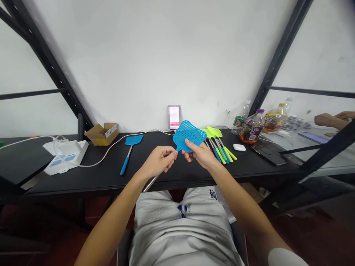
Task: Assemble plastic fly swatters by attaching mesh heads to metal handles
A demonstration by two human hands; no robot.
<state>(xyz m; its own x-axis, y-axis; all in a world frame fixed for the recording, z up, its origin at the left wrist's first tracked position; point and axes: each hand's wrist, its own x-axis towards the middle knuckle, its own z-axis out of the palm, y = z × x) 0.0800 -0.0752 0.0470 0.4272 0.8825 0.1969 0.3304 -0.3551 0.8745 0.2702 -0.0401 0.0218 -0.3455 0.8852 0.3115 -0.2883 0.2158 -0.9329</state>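
Observation:
My right hand [203,153] grips the blue perforated head of a fly swatter [184,133], thumb on top and fingers beneath. Closed in a pinch, my left hand [161,160] holds the swatter's narrow neck. A bare metal rod [151,183] runs down from under the left hand toward the table edge; the joint between rod and neck is hidden by the fingers. To the left lies another blue fly swatter [131,149] with a blue handle. On the right is a bunch of fly swatters [219,147] with green, blue and yellow-green handles.
An open cardboard box [102,135] and a white power strip [68,159] with cables sit at left. A phone [174,117] leans on the wall. Bottles [252,127], a white earphone case [239,147] and a dark phone [268,155] are at right. A person's hands [328,120] show far right.

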